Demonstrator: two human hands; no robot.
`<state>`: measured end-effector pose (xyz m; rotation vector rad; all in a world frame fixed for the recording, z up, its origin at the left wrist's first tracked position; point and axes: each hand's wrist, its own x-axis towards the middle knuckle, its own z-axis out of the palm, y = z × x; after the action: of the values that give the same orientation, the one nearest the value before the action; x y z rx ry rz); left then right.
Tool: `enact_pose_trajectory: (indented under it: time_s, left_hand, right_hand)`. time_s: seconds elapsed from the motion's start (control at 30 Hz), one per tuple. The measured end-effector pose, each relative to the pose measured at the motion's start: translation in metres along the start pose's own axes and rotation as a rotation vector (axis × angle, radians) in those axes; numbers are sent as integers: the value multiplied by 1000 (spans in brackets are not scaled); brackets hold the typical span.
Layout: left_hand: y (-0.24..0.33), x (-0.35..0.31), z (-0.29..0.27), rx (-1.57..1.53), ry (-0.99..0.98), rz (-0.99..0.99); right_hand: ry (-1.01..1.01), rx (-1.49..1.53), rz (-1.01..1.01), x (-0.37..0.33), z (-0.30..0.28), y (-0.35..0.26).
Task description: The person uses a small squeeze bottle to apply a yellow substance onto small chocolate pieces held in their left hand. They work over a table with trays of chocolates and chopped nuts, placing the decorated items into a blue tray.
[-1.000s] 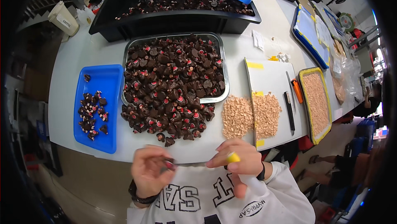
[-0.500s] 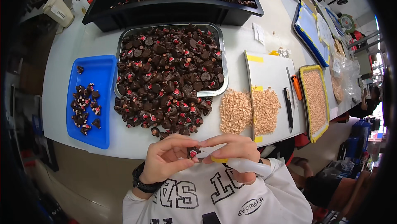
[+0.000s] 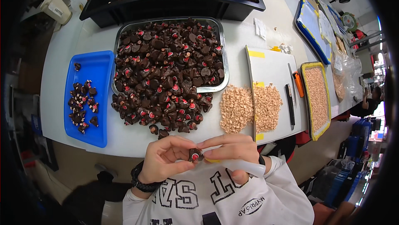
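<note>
Head view: the small dark piece (image 3: 195,155) with its red spot could slip from the pinch and drop into the lap below, since only fingertips hold it. The left hand (image 3: 168,160) pinches it narrowly; the right hand (image 3: 230,152) wraps a pale tube (image 3: 245,167), its tip touching the piece. Beyond the grip sits the heaped metal tray (image 3: 225,54).

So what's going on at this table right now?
A person holds one dark chocolate piece with a red dot in the left hand, while the right hand presses a white piping bag against it. Ahead, a metal tray overflows with similar pieces, a blue tray at the left holds a few, and tan bits lie heaped by a white board.
</note>
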<state>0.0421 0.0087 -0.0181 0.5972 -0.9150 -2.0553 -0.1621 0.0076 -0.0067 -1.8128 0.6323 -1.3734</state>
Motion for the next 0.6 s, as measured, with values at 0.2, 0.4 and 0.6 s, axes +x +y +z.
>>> enact_pose_trajectory:
  time_s: [0.2,0.4,0.6]
  left_hand:
    - [-4,1,-3,-59,-7,44]
    - [-2,2,-4,-71,-19,49]
    - [-5,0,-7,-51,-28,83]
  right_hand:
    - [11,45,14,-2,0,-1]
    - [76,50,48,0,-2,-7]
    - [43,-539,399,-21,-29,-38]
